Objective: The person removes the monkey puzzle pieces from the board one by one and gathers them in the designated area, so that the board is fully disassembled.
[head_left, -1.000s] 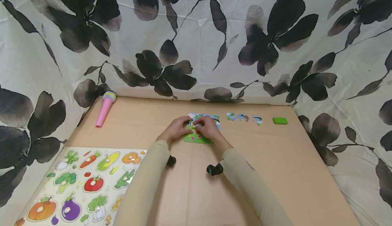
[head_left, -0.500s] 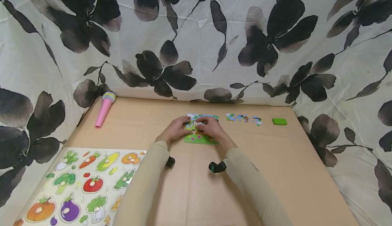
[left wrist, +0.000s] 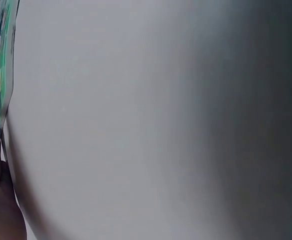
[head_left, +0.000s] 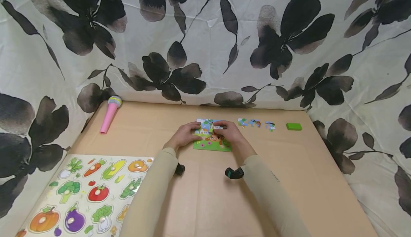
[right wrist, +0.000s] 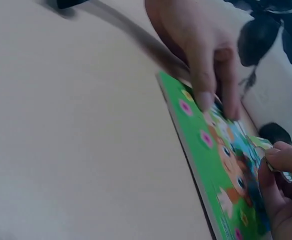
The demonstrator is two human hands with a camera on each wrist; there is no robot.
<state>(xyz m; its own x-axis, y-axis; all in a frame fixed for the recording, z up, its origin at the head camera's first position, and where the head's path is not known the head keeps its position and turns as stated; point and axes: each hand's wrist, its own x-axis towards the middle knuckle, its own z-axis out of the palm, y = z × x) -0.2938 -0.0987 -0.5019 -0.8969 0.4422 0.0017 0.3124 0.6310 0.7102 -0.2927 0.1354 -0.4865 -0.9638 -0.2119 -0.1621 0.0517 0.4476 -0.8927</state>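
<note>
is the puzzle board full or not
Not full, it seems: in the head view, loose puzzle pieces lie on the table, apart from the board.

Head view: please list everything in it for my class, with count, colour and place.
Puzzle board: one, green and blue, table's far middle
Held piece: one, pale, over the puzzle board
Loose pieces: at least three, mostly blue, right of board
Block: one, green, far right
Toy microphone: one, pink, far left
Vegetable board: one, white, near left
Table: one, tan, under these
Floral cloth: count unclear, white and black, behind table
Wrist devices: two, black, at wrists
Sleeves: two, beige, on arms
Left hand: one, bare, on puzzle board's left
Right hand: one, bare, pinching held piece
</note>
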